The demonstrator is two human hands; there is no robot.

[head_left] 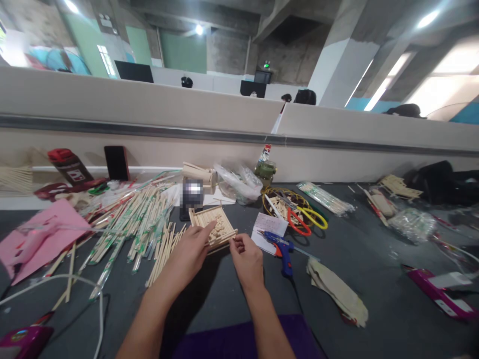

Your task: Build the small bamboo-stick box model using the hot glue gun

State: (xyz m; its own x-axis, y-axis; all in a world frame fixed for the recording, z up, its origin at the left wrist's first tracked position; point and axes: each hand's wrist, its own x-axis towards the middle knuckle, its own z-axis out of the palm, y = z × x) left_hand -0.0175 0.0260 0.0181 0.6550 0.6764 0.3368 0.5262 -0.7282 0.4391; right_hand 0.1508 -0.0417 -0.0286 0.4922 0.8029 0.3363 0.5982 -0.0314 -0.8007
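Note:
A small model built of wooden sticks (205, 218), with a slatted base and a low rail along its near edge, is held above the dark table. My left hand (192, 250) grips its near left side, the thumb or a finger reaching over small wooden pieces (220, 225) on top. At its near right corner, the fingers of my right hand (247, 257) are closed on the rail's end; whether a loose bit is pinched there is hidden. Loose chopsticks (164, 252) lie just left of the model. A blue glue gun (285, 254) rests right of my right hand.
Wrapped chopsticks (144, 219) spread across the left, beside pink paper (41, 237). A basket (318, 202) with scissors (309, 217), a printed sheet (264, 229) and a glove (337, 294) are on the right. Cables cross the table; a partition (168, 154) stands behind.

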